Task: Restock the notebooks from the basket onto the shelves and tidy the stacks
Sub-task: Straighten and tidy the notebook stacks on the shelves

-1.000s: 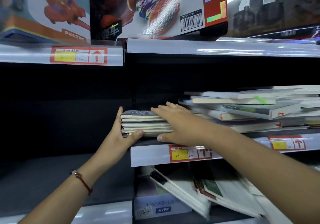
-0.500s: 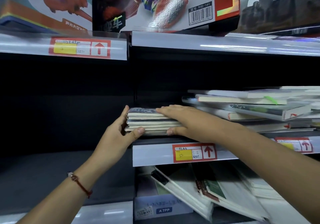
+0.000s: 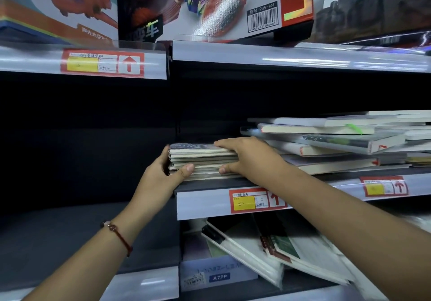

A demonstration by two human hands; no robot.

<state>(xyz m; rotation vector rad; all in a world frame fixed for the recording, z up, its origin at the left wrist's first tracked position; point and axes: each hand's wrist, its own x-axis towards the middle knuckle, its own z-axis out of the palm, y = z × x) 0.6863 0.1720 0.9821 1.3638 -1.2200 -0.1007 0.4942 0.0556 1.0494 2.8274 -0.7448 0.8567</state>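
A small stack of notebooks (image 3: 203, 161) lay flat at the left end of the middle shelf (image 3: 210, 185), its spines and page edges facing out. The left hand (image 3: 163, 176) clasped the stack's left end, fingers wrapped behind it and the thumb pressed on the front edge. The right hand (image 3: 250, 157) gripped the right end, fingers spread flat over the top cover and the thumb hooked low on the front. Both forearms reached up from below, the left wrist wearing a red cord bracelet (image 3: 120, 237). Just right of the stack lay a taller, untidy pile of books (image 3: 338, 142). A red price tag (image 3: 256, 200) sat on the shelf rail below.
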